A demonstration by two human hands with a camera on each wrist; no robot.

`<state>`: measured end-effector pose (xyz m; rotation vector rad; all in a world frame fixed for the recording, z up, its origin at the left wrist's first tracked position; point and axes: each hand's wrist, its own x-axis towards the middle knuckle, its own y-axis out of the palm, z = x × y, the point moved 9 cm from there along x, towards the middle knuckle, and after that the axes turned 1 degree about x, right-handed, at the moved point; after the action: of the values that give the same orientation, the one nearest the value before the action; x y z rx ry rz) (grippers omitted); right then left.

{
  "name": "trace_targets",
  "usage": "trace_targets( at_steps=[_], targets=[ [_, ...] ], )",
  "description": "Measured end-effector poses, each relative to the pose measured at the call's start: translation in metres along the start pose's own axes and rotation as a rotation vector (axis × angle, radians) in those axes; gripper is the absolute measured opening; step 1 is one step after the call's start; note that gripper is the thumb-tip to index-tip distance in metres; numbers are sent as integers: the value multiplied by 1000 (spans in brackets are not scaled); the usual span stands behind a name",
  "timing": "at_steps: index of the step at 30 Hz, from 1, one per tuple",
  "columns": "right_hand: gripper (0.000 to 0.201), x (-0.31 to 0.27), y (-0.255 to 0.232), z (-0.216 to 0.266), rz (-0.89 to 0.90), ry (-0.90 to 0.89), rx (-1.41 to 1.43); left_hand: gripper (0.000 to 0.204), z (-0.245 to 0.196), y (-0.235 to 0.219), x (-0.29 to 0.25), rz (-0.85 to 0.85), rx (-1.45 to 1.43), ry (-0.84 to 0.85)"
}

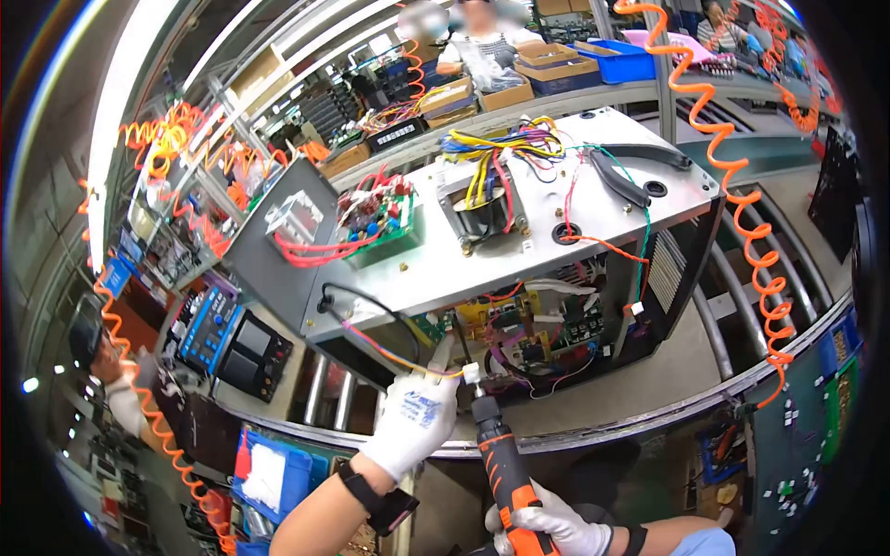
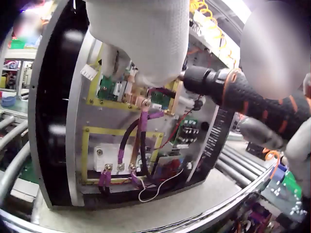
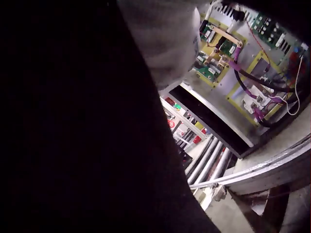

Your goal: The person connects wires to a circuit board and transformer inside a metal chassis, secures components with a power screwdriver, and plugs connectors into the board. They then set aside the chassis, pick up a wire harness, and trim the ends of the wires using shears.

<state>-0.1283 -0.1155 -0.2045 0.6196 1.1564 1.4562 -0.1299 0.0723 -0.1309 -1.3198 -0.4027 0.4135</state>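
My gloved right hand (image 1: pixel 556 524) grips an orange and black power screwdriver (image 1: pixel 501 463), which points up toward the open side of a metal equipment chassis (image 1: pixel 362 320). Reaching in at that side is my gloved left hand (image 1: pixel 417 412), beside the screwdriver's front end. In the left wrist view, the left glove (image 2: pixel 146 36) covers part of the circuit boards (image 2: pixel 108 92), and the tool's black chuck (image 2: pixel 198 80) comes right up to its fingers. I cannot tell whether those fingers pinch anything. A white connector (image 1: pixel 472 372) on colored wires hangs by the left hand.
On the chassis top sit a transformer (image 1: pixel 482 208), a green circuit board (image 1: pixel 394 218) and black-handled pliers (image 1: pixel 621 181). Metal rollers (image 1: pixel 718 338) run beneath. A coiled orange hose (image 1: pixel 714 139) hangs at right. Another person (image 1: pixel 487 56) stands across the line; a blue bin (image 1: pixel 278 473) is at lower left.
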Motion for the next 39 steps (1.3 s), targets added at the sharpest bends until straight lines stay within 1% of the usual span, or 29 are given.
trace_targets(
  at_steps=[2,3,4,6,8,11,15,18,20,23,27,30,33,35,36,38,39],
  targets=[
    [50,-1,2,6,7,-25,70,18,16,48,13,281,98,-75],
    [51,0,0,6,-1,-45,27,19,11,32,18,18,147,-27],
    [52,3,-4,4,-12,-63,-17,19,11,31,24,31,168,-6],
    [55,9,-10,-5,-6,-79,4,27,5,2,31,-204,159,44],
    [56,12,-11,-6,8,-122,12,29,5,-3,35,-187,215,62],
    [53,14,-10,-7,31,-154,17,28,8,-1,40,-69,271,37],
    [51,18,-11,-14,13,-164,21,28,8,-5,39,-118,297,82],
    [51,20,-10,-18,-26,-153,1,30,11,-6,40,-83,256,79],
    [50,21,-8,-19,-33,-140,-1,30,14,-2,40,-52,300,89],
    [51,25,-8,-22,-13,-166,-1,30,16,1,40,-76,348,93],
    [51,28,-8,-26,-21,-178,-19,29,18,2,38,-81,344,105],
    [52,29,-8,-27,-6,-208,16,28,16,-3,38,-128,287,139],
    [58,31,-8,-30,6,-219,31,28,17,-4,36,-182,262,176],
    [70,31,-5,-26,70,-258,-100,29,16,-4,37,-178,263,198],
    [70,31,-8,-26,67,-261,-101,29,17,-5,37,-181,262,201],
    [83,31,-13,-29,76,-250,-263,26,18,-5,37,-184,244,211],
    [76,32,-12,-23,84,-358,-366,26,17,-7,37,-186,240,218]
  ],
)
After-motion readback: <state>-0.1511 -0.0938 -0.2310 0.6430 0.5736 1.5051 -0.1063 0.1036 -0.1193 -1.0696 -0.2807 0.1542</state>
